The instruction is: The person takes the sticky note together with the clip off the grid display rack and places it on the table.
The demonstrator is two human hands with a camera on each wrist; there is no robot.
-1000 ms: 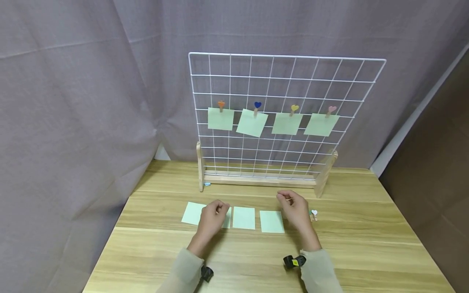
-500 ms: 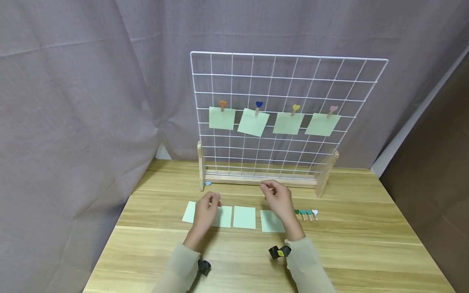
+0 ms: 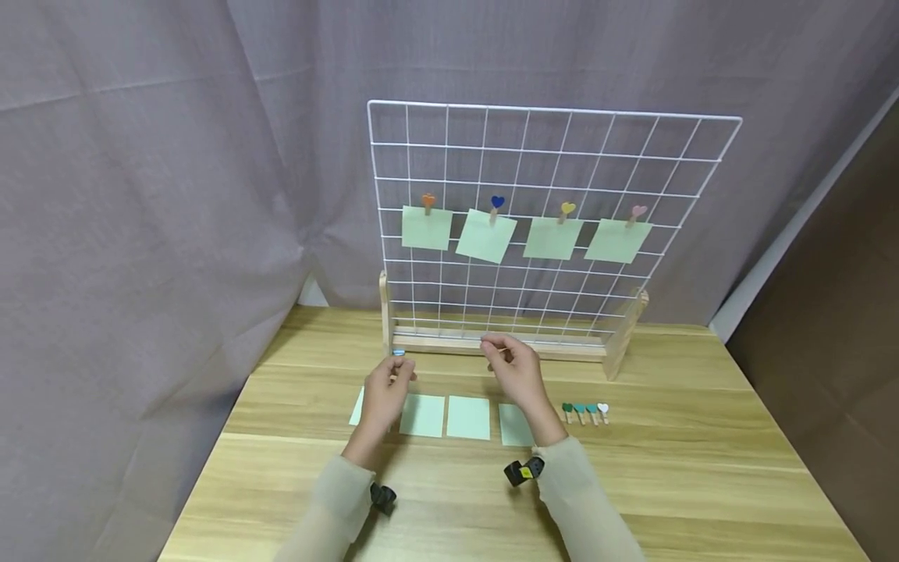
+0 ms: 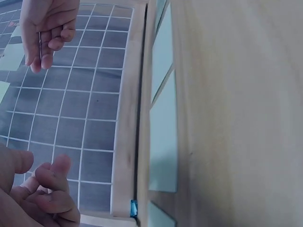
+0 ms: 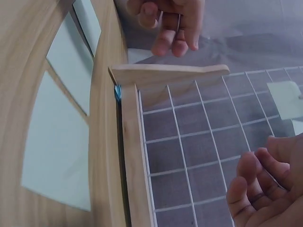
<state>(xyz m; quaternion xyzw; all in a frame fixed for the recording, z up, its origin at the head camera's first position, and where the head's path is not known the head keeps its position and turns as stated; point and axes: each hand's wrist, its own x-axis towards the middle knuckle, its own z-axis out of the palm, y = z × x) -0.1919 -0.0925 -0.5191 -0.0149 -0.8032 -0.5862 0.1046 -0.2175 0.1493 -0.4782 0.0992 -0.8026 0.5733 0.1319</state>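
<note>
My left hand [image 3: 382, 394] hovers over the left end of a row of pale green paper squares [image 3: 468, 417] on the table, its fingers loosely bent. In the left wrist view nothing shows between its thumb and fingers. My right hand [image 3: 521, 376] hangs above the right-hand paper square [image 3: 515, 425], partly covering it. Its fingers curl loosely too, apart from the thumb, and no held thing shows in the right wrist view. Behind both hands stands a white wire grid [image 3: 548, 168] bearing several green squares [image 3: 427, 229], each under a heart-topped clothespin [image 3: 498, 202].
Several small heart clothespins [image 3: 580, 410], green, teal and white, lie right of the papers. A light blue item [image 3: 399, 352] lies by the grid's left wooden foot [image 3: 385, 312]. Grey curtain [image 3: 175, 195] hangs behind the wooden table [image 3: 702, 468].
Both hands have shifted left and slightly toward the grid, uncovering the clothespins on the right and more of the second paper from the left. The hung papers stay as they were.
</note>
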